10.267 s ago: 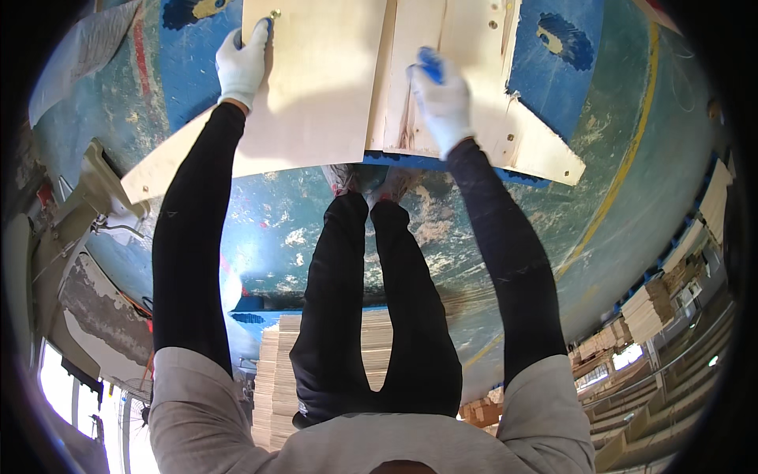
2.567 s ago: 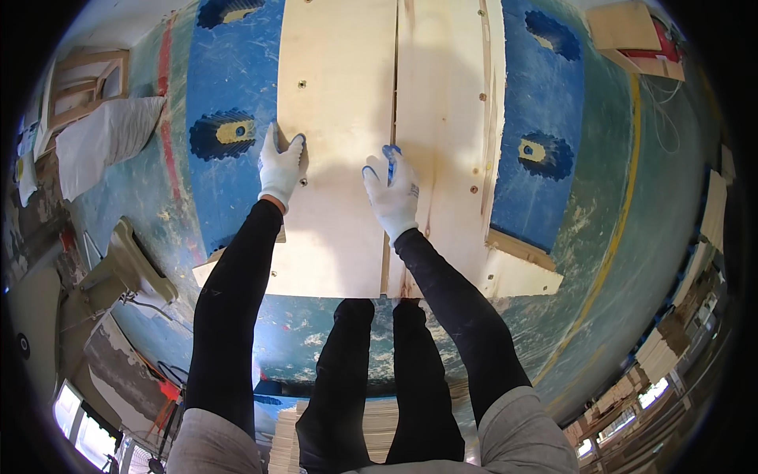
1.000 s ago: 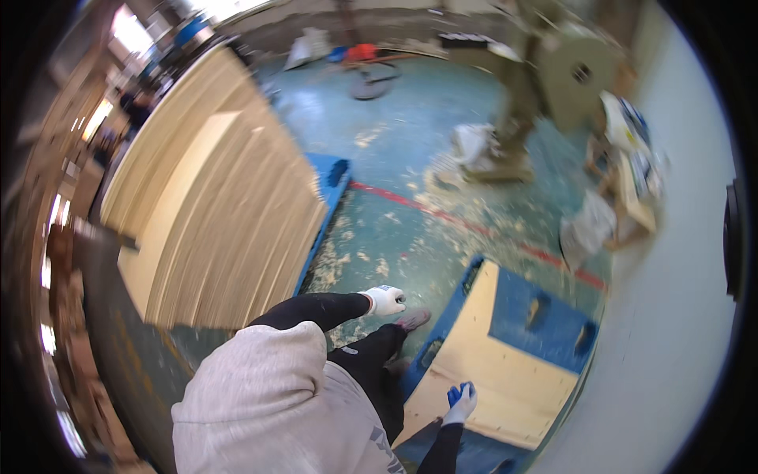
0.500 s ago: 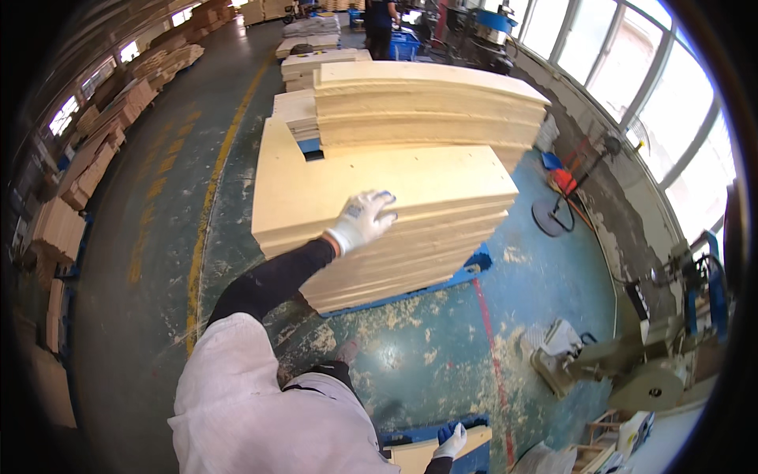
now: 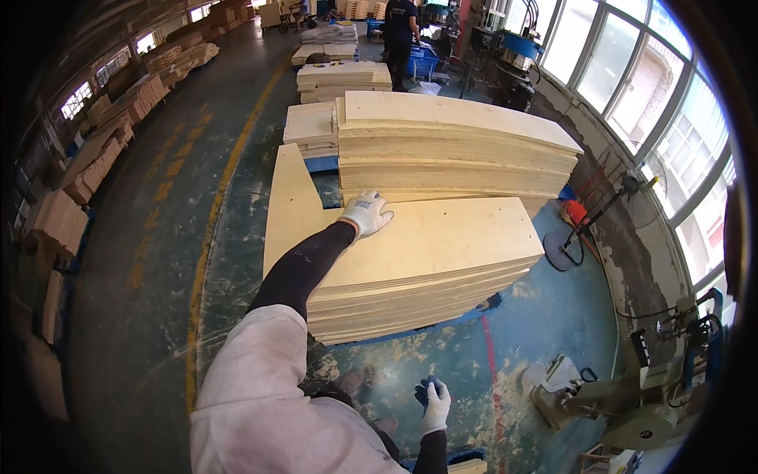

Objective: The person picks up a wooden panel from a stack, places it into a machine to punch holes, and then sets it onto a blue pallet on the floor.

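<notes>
Left hand [image 5: 365, 214] spread on the top panel [image 5: 450, 238], lying lengthwise left-to-right, narrow tongue [image 5: 290, 175] pointing away; right hand [image 5: 435, 404] half-curled, empty.

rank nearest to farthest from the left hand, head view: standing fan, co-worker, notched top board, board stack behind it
1. Notched top board, under the left hand
2. Board stack, just behind it
3. Standing fan, right, by the windows
4. Co-worker, far back, upper middle

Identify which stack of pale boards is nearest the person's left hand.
The near stack, topped by an L-shaped board: the left hand lies over that board, while the stack behind it has no hand over it.
</notes>
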A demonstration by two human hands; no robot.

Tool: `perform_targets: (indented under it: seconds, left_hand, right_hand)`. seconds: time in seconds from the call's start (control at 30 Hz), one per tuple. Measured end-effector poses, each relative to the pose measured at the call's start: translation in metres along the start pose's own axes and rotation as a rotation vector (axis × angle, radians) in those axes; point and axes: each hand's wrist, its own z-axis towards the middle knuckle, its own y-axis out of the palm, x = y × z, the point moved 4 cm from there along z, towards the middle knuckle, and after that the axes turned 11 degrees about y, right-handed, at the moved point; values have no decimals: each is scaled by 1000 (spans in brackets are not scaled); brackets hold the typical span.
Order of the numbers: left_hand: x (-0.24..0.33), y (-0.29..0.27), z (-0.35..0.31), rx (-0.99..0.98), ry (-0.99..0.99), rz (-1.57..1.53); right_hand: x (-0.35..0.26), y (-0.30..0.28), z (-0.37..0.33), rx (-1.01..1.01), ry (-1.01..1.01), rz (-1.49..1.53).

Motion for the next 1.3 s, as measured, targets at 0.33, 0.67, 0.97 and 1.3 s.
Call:
perform_targets:
  seconds: [0.33,0.67,0.97,1.3]
  left_hand:
    - [31,9,-40,-18,-103,-44]
    - [71,-50,-202,375,-176,7]
    - [35,-6,-372,627,-922,-1298]
    - [125,33,-386,584,-823,-1771]
  right_hand:
    - [-27,19,24,-198,4,10]
    - [-56,54,40,-498,13,-2]
    - [-85,90,69,-660,105,23]
    - [-149,108,105,-578,40,322]
